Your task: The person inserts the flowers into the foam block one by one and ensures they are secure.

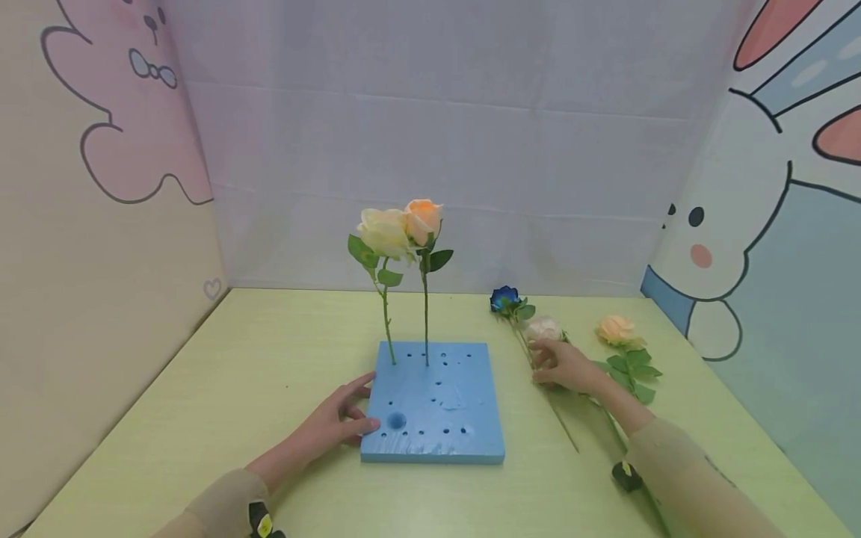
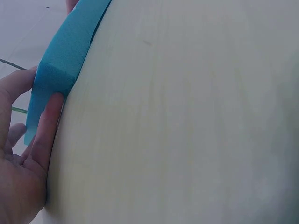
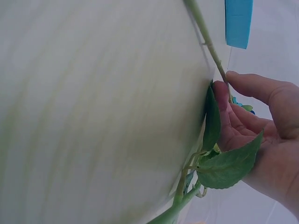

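My left hand (image 1: 336,418) steadies the left side of a blue foam block (image 1: 464,444), thumb and fingertips against its edge; the left wrist view shows the thumb (image 2: 49,126) straight along the side wall. Two artificial roses stand upright in the block: a cream rose (image 1: 383,232) and a peach rose (image 1: 424,220). On the right, my right hand (image 1: 568,368) pinches the green stem (image 3: 208,39) of a blue rose (image 1: 504,299) between thumb and forefinger. A white rose (image 1: 543,329) lies just beyond that hand. Green leaves (image 3: 231,163) sit under the palm in the right wrist view.
Another peach rose (image 1: 615,329) with leaves (image 1: 632,370) lies on the pale table (image 1: 282,351) right of my right hand. The block's top has several small holes and one larger hole (image 1: 397,421). A white cloth backdrop (image 1: 457,149) and printed side panels (image 1: 713,224) enclose the table.
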`<state>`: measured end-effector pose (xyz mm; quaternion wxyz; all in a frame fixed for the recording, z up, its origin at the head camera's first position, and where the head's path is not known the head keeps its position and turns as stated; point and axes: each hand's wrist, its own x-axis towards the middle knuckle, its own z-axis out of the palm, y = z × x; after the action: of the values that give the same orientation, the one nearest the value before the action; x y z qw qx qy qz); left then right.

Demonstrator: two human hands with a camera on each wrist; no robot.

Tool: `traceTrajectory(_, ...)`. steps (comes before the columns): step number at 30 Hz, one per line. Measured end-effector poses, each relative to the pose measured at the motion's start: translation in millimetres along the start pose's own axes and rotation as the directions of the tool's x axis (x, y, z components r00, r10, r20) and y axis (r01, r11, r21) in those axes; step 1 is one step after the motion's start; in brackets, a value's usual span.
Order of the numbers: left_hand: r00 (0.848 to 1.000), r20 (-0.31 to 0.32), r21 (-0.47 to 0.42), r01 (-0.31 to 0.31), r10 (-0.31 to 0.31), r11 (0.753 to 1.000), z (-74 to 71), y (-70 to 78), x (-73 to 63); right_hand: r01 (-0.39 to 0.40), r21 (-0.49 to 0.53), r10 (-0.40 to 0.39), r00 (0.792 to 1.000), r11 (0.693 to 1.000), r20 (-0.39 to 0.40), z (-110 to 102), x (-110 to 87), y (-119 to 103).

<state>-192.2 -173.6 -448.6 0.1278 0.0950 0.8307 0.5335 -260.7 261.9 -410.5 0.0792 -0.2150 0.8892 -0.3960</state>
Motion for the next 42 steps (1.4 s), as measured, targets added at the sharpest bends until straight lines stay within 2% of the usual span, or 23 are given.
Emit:
traceTrajectory(2, 1.000, 0.000, -0.001, -0.001, 0.001, 1.000, 0.1, 0.0, 0.0, 0.013, 0.029, -0.014, 1.000, 1.000, 0.019, 0, -0.2, 1)
traceTrajectory(9, 1.000, 0.000, 0.007, -0.004, 0.004, 1.000, 0.3, -1.8, 0.4, -0.095, 0.052, 0.093, 0.995, 0.994, 0.032, 3, 4.1, -2)
traceTrajectory(19, 1.000, -0.006, 0.005, -0.004, 0.004, 1.000, 0.1, -3.4, 1.5, -0.111, 0.112, 0.112, 0.994, 0.987, 0.002, 5, 5.5, -10)
traceTrajectory(29, 1.000, -0.017, 0.011, -0.014, 0.014, 1.000, -0.7, -4.5, 3.8, -0.086, 0.161, 0.092, 0.995, 0.983, -0.031, 4, 10.4, -20)
traceTrajectory(42, 1.000, 0.002, -0.012, -0.018, 0.018, 1.000, -0.3, -7.6, 2.4, -0.029, 0.236, 0.046, 0.997, 0.971, -0.068, 8, 16.5, -28)
